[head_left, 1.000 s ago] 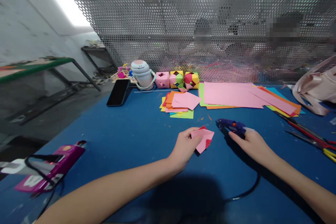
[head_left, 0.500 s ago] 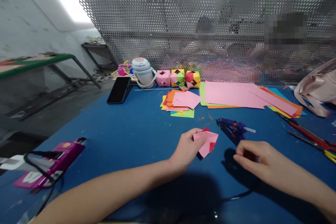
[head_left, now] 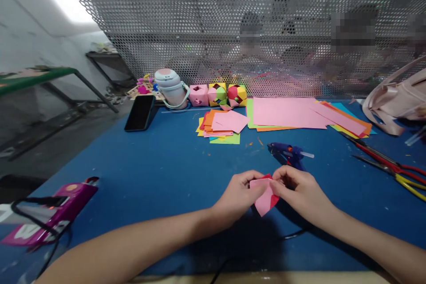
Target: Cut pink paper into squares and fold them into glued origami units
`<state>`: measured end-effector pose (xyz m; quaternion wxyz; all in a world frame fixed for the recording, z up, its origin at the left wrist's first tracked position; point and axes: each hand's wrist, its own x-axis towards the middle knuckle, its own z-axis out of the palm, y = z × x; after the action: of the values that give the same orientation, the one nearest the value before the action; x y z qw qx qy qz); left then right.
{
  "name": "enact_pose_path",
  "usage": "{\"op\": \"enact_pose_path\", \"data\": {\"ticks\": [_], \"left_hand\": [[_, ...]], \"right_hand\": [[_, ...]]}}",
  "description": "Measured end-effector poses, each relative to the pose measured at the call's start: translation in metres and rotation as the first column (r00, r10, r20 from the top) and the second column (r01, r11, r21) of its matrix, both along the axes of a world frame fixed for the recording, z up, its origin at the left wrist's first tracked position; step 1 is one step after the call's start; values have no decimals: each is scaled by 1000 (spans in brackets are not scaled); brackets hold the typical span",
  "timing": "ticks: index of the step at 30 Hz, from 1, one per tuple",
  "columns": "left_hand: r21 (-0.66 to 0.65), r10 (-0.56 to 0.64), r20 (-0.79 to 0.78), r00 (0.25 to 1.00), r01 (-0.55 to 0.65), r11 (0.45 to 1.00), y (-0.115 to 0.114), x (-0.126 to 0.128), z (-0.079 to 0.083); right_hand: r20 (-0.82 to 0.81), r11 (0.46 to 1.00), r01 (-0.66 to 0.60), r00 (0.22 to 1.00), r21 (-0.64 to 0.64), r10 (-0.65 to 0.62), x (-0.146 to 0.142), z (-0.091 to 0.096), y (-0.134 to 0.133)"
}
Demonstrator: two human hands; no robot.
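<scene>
A small folded pink and red paper piece [head_left: 264, 204] is held up over the blue table. My left hand [head_left: 238, 195] pinches it from the left, thumb across its pink face. At its upper right edge, the thumb and fingertips of my right hand [head_left: 296, 188] are closed on the same paper; some fingers are hidden behind it. Just beyond my right hand lies a blue glue gun [head_left: 286, 151] with a clear glue stick in its back end, its handle partly covered by the hand.
Beyond are a stack of coloured paper squares [head_left: 229, 122], larger pink sheets [head_left: 286, 113], folded paper cubes [head_left: 218, 95], a white bottle [head_left: 171, 91] and a phone [head_left: 140, 113]. Scissors [head_left: 392, 166] and a bag [head_left: 386, 97] lie right; a purple power strip [head_left: 60, 213] with a cable lies left.
My right hand has moved left from beside the glue gun and taken hold of the folded paper's right edge. My left hand still grips the paper. The view has shifted slightly.
</scene>
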<state>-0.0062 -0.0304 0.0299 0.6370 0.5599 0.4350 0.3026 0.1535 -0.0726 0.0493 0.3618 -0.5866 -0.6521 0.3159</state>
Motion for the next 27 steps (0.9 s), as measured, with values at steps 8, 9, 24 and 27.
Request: {"op": "enact_pose_path", "data": {"ticks": [8, 9, 24, 27], "left_hand": [[-28, 7, 77, 997, -5, 1000, 2, -2, -5], [-35, 6, 83, 997, -3, 999, 2, -2, -6], [148, -85, -30, 996, 88, 985, 2, -3, -3], [214, -112, -63, 992, 123, 969, 1, -5, -3]], "right_hand": [[-50, 1000, 0, 999, -17, -1, -1, 0, 1], [-42, 1000, -7, 999, -11, 6, -1, 0, 1], [44, 982, -136, 990, 132, 132, 1, 2, 1], [20, 993, -97, 995, 62, 96, -1, 1, 1]]}}
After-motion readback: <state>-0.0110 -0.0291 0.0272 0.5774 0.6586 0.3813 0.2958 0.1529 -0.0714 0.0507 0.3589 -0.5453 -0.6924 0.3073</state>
